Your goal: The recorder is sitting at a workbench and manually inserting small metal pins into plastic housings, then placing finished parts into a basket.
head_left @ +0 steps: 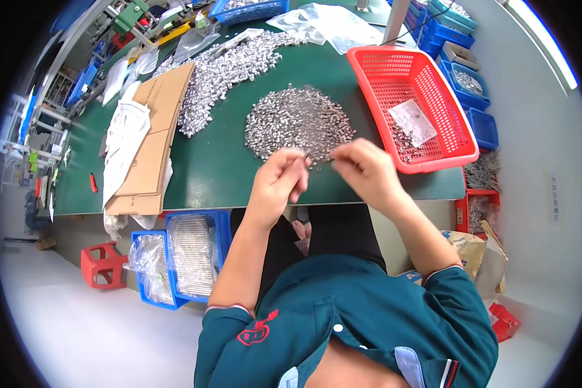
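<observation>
My left hand (pixel 281 181) is closed in a pinch at the near edge of a round pile of small shiny metal parts (pixel 297 119). A small ring-like metal part (pixel 308 159) shows at its fingertips. A little to the right, my right hand (pixel 367 171) also has its fingertips pinched together, with a tiny dark bit at their tips too small to name. The two hands are close but apart, above the table's near edge. A few loose pieces lie on the green table (pixel 216 174) between them.
A red plastic basket (pixel 443 158) with metal parts and a printed slip (pixel 412 123) stands at the right. Another long heap of silvery parts (pixel 220 77) lies behind, beside folded cardboard (pixel 165 116) and white cloth. Blue bins (pixel 194 255) of parts and a red stool (pixel 103 265) stand below.
</observation>
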Available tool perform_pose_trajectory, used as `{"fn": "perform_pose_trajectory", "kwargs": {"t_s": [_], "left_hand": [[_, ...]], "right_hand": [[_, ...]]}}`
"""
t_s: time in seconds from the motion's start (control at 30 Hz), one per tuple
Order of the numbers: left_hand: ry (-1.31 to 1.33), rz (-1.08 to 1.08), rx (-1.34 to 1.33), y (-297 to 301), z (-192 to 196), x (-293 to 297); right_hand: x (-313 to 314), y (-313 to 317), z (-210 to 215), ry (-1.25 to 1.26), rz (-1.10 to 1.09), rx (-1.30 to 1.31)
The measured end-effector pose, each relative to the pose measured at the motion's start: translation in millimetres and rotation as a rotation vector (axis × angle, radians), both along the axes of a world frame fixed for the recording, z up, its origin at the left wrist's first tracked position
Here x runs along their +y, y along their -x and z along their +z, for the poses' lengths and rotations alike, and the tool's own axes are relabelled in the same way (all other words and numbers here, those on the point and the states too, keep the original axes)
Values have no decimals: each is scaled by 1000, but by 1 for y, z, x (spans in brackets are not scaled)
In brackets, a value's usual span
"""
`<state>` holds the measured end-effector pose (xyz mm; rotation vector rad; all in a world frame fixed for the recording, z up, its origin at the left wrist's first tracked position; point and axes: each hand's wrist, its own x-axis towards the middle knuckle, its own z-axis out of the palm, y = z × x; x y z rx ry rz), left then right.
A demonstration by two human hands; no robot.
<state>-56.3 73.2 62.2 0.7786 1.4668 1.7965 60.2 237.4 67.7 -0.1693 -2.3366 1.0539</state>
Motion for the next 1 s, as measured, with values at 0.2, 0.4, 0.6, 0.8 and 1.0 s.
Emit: {"fn": "perform_pose_trajectory", "kwargs": {"t_s": [0.2, 0.4, 0.6, 0.8, 1.0], "left_hand": [[-15, 92, -361, -21, -49, -56], [-37, 57, -442, -32, -67, -58], [-27, 44, -440, -32, -74, -59], [-16, 76, -392, -33, -77, -60], [71, 94, -321, -32, -75, -60]], "right_hand": [[-22, 14, -52, -126, -42, -171], [-32, 25, -58, -309, -184, -179], [-33, 24, -57, -300, -179, -191], [-33, 21, -56, -249, -158, -222], [-40, 18, -51, -80, -21, -167]]}}
